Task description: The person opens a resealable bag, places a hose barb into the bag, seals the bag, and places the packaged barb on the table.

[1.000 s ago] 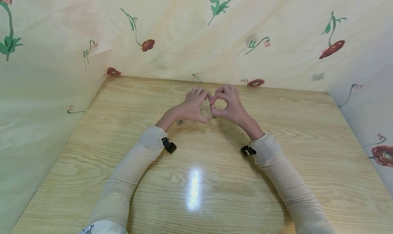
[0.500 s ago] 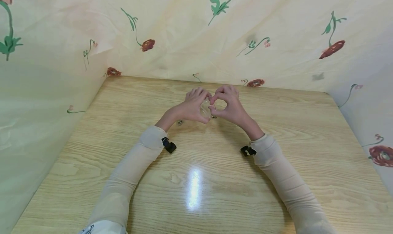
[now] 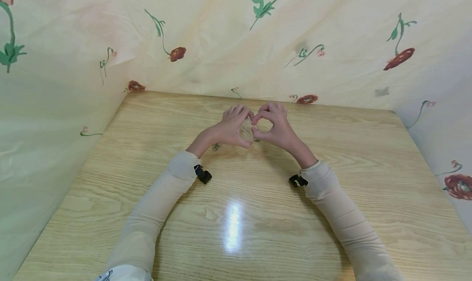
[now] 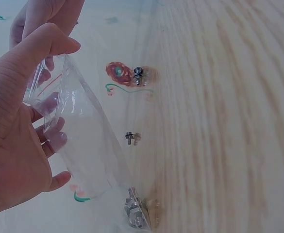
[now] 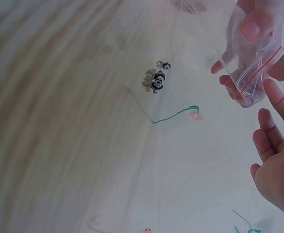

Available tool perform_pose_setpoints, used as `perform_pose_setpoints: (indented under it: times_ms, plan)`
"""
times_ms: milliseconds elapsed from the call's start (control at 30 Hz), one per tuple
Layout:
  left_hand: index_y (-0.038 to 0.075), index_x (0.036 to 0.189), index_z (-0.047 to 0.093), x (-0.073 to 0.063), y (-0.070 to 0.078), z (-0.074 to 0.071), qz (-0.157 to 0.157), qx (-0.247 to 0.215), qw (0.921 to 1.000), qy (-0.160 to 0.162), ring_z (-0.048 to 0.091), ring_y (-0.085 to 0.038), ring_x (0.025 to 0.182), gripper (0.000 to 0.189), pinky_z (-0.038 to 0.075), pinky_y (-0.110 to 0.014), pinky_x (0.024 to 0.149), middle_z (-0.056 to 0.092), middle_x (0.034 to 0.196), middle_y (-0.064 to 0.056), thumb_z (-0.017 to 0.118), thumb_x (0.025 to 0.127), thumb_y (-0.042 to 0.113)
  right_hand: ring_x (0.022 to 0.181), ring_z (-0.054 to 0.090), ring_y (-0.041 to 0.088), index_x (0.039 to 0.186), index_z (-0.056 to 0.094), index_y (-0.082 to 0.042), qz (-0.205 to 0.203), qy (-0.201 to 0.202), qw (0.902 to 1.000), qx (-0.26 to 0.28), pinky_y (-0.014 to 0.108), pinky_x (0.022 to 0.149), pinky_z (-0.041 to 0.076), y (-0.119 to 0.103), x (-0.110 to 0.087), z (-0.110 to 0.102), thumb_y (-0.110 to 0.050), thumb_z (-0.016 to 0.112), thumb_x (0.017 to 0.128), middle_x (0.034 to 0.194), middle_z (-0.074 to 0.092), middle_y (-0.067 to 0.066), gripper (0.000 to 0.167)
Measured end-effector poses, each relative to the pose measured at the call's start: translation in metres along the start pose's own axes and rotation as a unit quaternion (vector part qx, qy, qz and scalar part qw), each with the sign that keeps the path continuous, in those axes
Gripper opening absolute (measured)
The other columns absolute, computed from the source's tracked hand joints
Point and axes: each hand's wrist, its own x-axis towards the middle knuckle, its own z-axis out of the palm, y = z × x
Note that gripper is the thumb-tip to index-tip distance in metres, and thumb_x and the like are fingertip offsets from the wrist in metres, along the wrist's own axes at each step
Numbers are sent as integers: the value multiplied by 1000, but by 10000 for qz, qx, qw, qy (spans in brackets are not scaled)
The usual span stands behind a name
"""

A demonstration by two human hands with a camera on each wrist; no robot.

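Note:
My left hand (image 3: 233, 127) grips a clear zip-lock bag (image 4: 86, 131) near its mouth, thumb on one side and fingers behind the film. A red line (image 5: 268, 73) runs along the bag's top. Small metal screws (image 4: 136, 211) show at the bag's lower corner, low by the table. My right hand (image 3: 277, 127) is at the bag's mouth, thumb and index finger bent toward each other with a gap between them and nothing seen in it. Several loose screws with dark washers (image 5: 157, 80) lie on the table just beyond the bag.
The wood-grain table (image 3: 258, 232) is glossy and reflects a light. Flower-patterned cloth (image 3: 221, 39) hangs along its back and sides. Each sleeve carries a black wrist camera (image 3: 203, 175).
A second ago a small dark piece was between my right thumb and index finger; from half a second ago it no longer shows there. My left hand and the bag have stayed in place.

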Motion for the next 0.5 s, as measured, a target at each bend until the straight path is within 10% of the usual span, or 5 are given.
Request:
perform_pose_setpoints:
  times_ms: [500]
  plan:
    - [16, 129, 42, -1, 2, -1, 36, -66, 10000, 14, 31, -25, 112, 64, 26, -44, 95, 40, 130, -14, 75, 78, 37, 105, 41, 36, 88, 73, -9, 25, -9, 10000, 11, 58, 99, 21, 1, 1, -1, -8, 76, 82, 105, 58, 15, 7]
